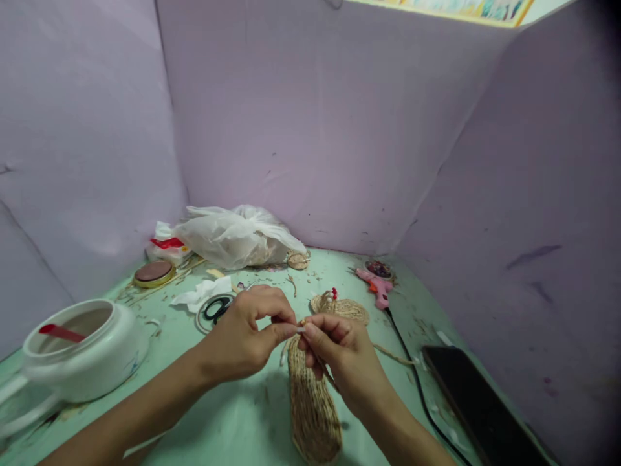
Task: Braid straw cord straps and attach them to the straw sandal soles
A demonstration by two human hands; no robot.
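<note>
Above the woven straw piece (313,401) on the green table (233,421), a tiny white bit (301,330) is pinched between the left hand (242,340) and right hand (342,353), both closed on it. If the pinch is loosened, it could be lost among the straw scraps (291,281).

The tiny white piece (301,330) pinched between the fingertips of the left hand (242,336) and the right hand (342,356) is too small to identify. Under the right hand, the woven straw piece (310,408) is partly covered and runs to the bottom edge. Right of the hands, the dark phone (480,408) is cut off below. Left of them, the white jar (97,362) blurs near the edge.
</note>
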